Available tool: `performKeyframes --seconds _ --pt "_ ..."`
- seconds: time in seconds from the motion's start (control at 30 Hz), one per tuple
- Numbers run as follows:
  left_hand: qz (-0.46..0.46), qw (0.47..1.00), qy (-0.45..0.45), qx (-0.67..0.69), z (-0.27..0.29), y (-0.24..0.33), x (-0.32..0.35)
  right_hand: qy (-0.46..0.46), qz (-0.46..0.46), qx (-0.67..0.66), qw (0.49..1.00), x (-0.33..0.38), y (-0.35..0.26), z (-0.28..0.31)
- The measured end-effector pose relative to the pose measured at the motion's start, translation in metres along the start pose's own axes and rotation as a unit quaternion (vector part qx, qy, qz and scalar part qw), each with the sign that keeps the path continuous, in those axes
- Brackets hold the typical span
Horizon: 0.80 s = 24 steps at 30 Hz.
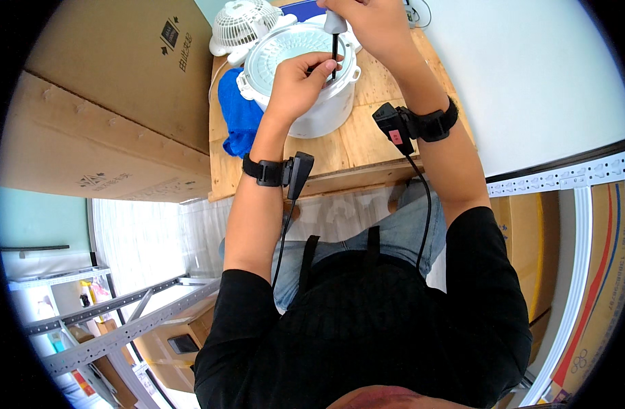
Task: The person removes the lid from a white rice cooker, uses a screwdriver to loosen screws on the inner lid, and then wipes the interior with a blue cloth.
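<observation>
A screwdriver [335, 46] with a pale handle and a black shaft stands upright over the right side of the rim of a round white appliance body [329, 116]. My right hand [377, 28] is closed around its handle; the top of that grip is cut off by the upper frame edge. Lower down, my left hand [296, 85] has thumb and fingers pinched at the shaft, close to the rim. The screwdriver's tip and whatever it touches are too small to make out. Inside the rim sits a pale, translucent ribbed part [278, 51].
A white slatted cover [244, 26] lies behind the appliance body at the left. A blue cloth [239, 112] is bunched beside it on the wooden table [367, 146]. Large cardboard boxes [121, 88] rise along the left, and a white surface [537, 82] borders the right.
</observation>
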State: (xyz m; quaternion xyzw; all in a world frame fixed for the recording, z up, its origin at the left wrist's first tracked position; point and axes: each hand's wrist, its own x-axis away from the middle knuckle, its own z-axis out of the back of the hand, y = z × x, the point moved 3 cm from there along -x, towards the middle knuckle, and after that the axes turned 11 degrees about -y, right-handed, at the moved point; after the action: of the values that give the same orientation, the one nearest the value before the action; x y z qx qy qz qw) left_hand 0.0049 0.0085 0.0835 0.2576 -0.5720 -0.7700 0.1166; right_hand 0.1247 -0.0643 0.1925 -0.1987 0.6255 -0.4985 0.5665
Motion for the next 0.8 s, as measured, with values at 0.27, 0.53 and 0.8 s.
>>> performKeyframes --seconds 0.27,0.53,0.8 --pt "0.04 0.996 0.009 -0.079 0.003 0.0 -0.001 0.0 -0.037 0.132 0.991 0.008 -0.02 -0.004" --pt "0.016 0.995 -0.002 -0.1 -0.004 0.001 -0.001 0.085 0.017 0.203 0.975 0.007 -0.012 0.008" --pt "-0.023 0.992 0.062 -0.105 -0.003 -0.007 -0.001 0.089 -0.034 0.232 0.968 0.006 -0.009 0.008"
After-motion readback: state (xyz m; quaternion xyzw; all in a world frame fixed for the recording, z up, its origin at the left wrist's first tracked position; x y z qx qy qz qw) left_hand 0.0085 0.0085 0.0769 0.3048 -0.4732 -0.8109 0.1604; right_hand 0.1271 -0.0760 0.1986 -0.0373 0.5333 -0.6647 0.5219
